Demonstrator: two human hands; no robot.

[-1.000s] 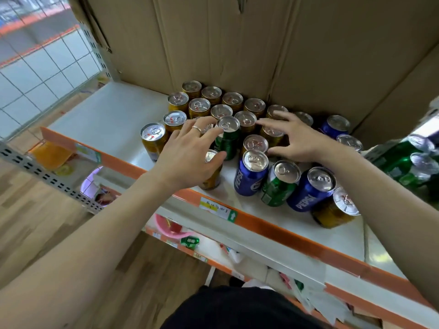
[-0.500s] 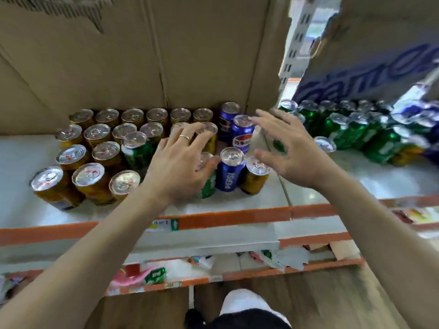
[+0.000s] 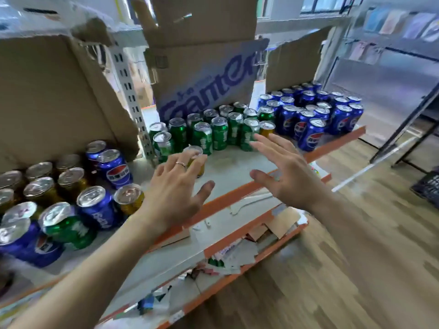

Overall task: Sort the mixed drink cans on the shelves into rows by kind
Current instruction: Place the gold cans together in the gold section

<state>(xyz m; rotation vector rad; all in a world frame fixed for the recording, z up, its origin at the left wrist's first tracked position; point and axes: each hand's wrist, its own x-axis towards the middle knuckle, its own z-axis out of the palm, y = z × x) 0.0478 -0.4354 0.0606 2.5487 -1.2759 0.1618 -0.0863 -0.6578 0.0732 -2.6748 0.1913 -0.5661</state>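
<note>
Head view. Left hand (image 3: 177,186) open, fingers spread, holding nothing; its fingertips lie over a lone gold can (image 3: 199,166) — contact cannot be told. Right hand (image 3: 282,172) likewise open and empty, fingers pointing toward a second gold can (image 3: 267,127) that stands at the edge of the green cans (image 3: 213,132).

Judgement: both gold cans are strays in this bay and the likely picks, bound for the gold group (image 3: 42,186) in the left bay.

Green cans sit mid-shelf with the blue cans (image 3: 316,115) in rows to their right — largely sorted. Left bay is mixed: gold at back, blue and one green can (image 3: 69,231) in front.

Shelf (image 3: 232,167) white with an orange lip; cardboard (image 3: 47,91) backs it. Lower shelf (image 3: 171,257) holds paper scraps (image 3: 232,255). Wood floor (image 3: 332,257); metal racks (image 3: 392,67) at right.
</note>
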